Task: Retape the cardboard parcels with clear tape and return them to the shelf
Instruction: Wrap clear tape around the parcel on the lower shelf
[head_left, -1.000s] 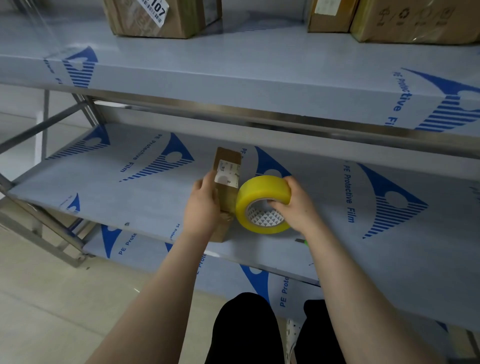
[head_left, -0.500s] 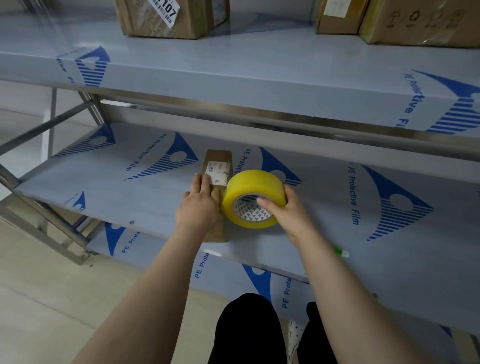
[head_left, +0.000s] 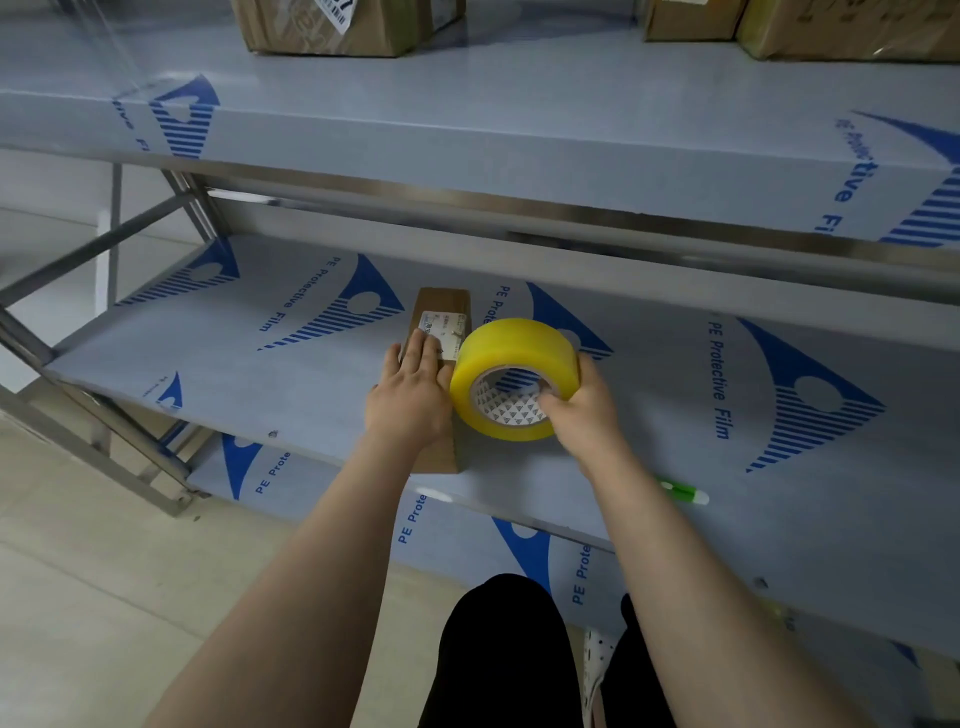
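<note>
Two risks stand out, and both come from the way the parcel is held. On the left, the left hand (head_left: 410, 405) lies flat on the small parcel (head_left: 443, 301), fingers straight and close together, pressing down rather than gripping. The parcel rests on the middle shelf (head_left: 208, 364), its near end close to the front edge. A sideways tug from the tape could probably twist or slide it under that flat palm, perhaps off the edge.

Just to the right, the tape roll (head_left: 511, 348) stands on edge, touching the parcel's right side. The right hand (head_left: 587, 415) is clamped on it, fingers hooked into the core. No free end of tape can be made out, so I cannot tell whether a strip is already stuck down. Drawn out at an angle, a clear strip would likely wrinkle, cling to itself or miss the seam.

Further right, a green and white pen-like item (head_left: 683, 492) lies at the shelf's front edge beside the right forearm, where a swing of the arm could knock it off.

The parcel is a narrow brown cardboard box lying lengthwise away from the person. A white printed label on top is partly under the fingertips. The roll is wide and yellowish, with a white core printed in small triangles.
</note>
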